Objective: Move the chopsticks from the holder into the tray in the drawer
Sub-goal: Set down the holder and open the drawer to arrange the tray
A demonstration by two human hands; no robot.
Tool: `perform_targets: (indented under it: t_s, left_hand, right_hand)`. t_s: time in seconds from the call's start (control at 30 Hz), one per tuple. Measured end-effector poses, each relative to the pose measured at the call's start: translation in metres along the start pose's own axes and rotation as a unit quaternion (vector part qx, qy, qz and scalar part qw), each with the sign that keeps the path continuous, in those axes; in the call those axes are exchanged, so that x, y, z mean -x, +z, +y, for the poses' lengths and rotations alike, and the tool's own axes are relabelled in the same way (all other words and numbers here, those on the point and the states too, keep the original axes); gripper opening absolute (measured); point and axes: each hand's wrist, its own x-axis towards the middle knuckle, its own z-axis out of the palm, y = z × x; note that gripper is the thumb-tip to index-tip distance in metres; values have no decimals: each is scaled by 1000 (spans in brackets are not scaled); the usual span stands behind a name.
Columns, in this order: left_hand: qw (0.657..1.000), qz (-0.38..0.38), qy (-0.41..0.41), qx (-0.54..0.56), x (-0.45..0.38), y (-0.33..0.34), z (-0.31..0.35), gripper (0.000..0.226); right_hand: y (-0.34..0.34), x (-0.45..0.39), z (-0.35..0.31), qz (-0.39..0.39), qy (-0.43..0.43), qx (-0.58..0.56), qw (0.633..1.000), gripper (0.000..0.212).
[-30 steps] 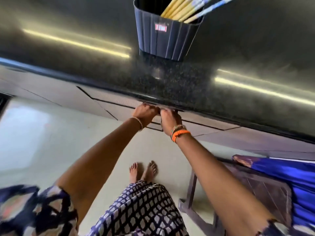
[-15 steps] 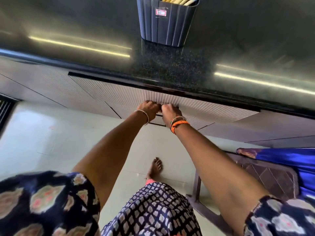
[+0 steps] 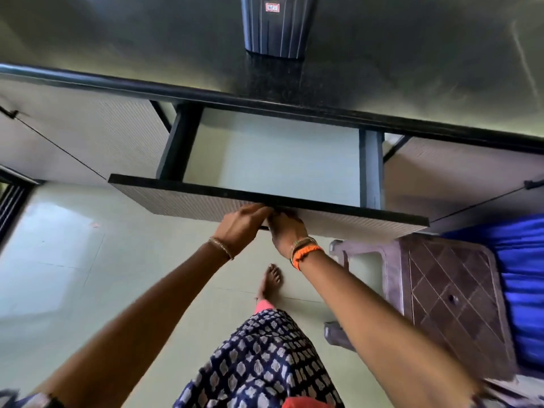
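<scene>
a: now, both hands at the drawer (image 3: pixel 265 160) front. the left hand (image 3: pixel 240 228) and right hand (image 3: pixel 284 231) meet at the middle of the panel's lower edge, fingers curled under it and closed on that edge (the fingertips themselves are hidden beneath the panel). the drawer stands pulled out from under the dark bench (image 3: pixel 117 39).

b: and the chopsticks?

a: not seen. the ribbed dark holder (image 3: pixel 278 28) stands on the bench straight behind the drawer, its top cut off by the frame edge, so the chopsticks presumably sit inside it still. no tray shows either; the visible drawer floor is pale and bare, and the back part lies under the bench lip.

b: how should the pull go?

a: evenly, i'd say, drawing straight toward the body with both hands so the drawer doesn't skew on its runners, and far enough that whatever sits at the back comes clear of the bench edge. a brown stool (image 3: pixel 447 301) stands just beside the right arm.

b: what's changed in the last half second?

a: then the front was flush with the neighbouring panels and the hands gripped it under the bench; now it's well out, the inside showing, and yellow chopstick ends that peeked from the holder's rim have slid out of frame.
</scene>
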Motion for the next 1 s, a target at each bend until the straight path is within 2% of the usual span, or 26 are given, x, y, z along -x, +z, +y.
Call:
perform_targets:
  t_s: [0.07, 0.1, 0.13, 0.17, 0.23, 0.27, 0.3, 0.4, 0.53, 0.67, 0.87, 1.0]
  left_hand:
    - [985, 149, 71, -52, 21, -16, 15, 29]
    - [982, 168, 63, -64, 27, -24, 20, 29]
    - [989, 132, 32, -53, 31, -33, 23, 33]
    - [998, 55, -4, -27, 35, -38, 24, 36]
    - [986, -156, -57, -18, 43, -38, 25, 37]
    - [974, -214, -66, -29, 49, -36, 28, 34]
    - [969, -235, -66, -39, 54, -33, 30, 30]
    - [968, -241, -63, -38, 71, -27, 37, 24]
    - [953, -289, -89, -18, 89, -26, 44, 30]
    - [930, -354, -97, 11, 100, -28, 51, 34]
    - [908, -407, -95, 21, 96, -32, 55, 35]
    - [874, -466, -116, 67, 84, -31, 49, 28]
  right_hand:
    - [-3, 31, -8, 109, -57, 2, 992, 34]
    - [-6, 47, -9, 167, -78, -2, 983, 32]
    - [-8, 59, -7, 211, -84, -11, 974, 31]
    - [-9, 69, -2, 225, -74, -24, 971, 32]
    - [-9, 86, 4, 167, -16, -64, 984, 32]
    - [-6, 93, 4, 111, 14, -76, 991, 30]
    - [-3, 97, 3, 77, 27, -83, 993, 27]
    - [1, 108, -4, 22, 41, -110, 993, 24]
    - [1, 109, -11, -92, 44, -148, 984, 23]
    - [7, 118, -20, -166, 48, -138, 975, 28]
    - [8, 118, -22, -194, 42, -133, 971, 33]
    - [4, 118, -20, -231, 21, -145, 962, 29]
